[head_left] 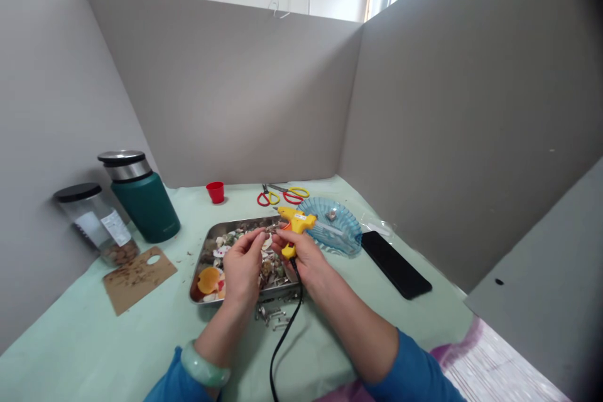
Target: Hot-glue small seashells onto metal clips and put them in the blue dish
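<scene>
Fingers of the right hand (308,259) are closed round the yellow plastic glue gun (299,221) — barrel pointing leftward, just beyond the left hand (242,265), whose fingertips bunch close, pinch unclear

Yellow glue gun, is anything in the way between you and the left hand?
Yes, the fingertips of the right hand are between the left hand and the handle of the yellow glue gun. The metal tray is underneath, not between.
</scene>
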The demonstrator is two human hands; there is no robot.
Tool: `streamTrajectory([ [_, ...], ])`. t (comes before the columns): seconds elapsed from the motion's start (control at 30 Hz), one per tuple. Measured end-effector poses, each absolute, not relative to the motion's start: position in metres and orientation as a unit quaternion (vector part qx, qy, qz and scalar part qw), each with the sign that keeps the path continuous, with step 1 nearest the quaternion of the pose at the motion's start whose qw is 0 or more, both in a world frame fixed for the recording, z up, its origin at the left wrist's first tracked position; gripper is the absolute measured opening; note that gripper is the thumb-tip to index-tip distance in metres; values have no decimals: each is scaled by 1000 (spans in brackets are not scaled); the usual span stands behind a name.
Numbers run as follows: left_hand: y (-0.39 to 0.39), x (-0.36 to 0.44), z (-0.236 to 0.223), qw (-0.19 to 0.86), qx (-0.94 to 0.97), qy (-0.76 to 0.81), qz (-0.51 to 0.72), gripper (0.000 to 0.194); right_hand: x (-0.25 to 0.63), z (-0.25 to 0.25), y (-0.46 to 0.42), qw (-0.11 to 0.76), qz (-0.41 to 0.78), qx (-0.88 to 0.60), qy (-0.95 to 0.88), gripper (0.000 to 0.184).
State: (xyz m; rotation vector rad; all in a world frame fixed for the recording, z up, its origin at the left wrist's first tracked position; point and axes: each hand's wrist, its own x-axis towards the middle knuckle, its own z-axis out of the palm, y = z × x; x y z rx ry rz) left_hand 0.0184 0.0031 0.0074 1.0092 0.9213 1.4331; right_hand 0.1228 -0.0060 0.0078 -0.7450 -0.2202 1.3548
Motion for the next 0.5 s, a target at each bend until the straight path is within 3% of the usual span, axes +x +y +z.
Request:
streamTrajectory([
  [0.5,10,15,-6,425,531,429,594,28,127,3,-2,669,673,-314,-27,15],
])
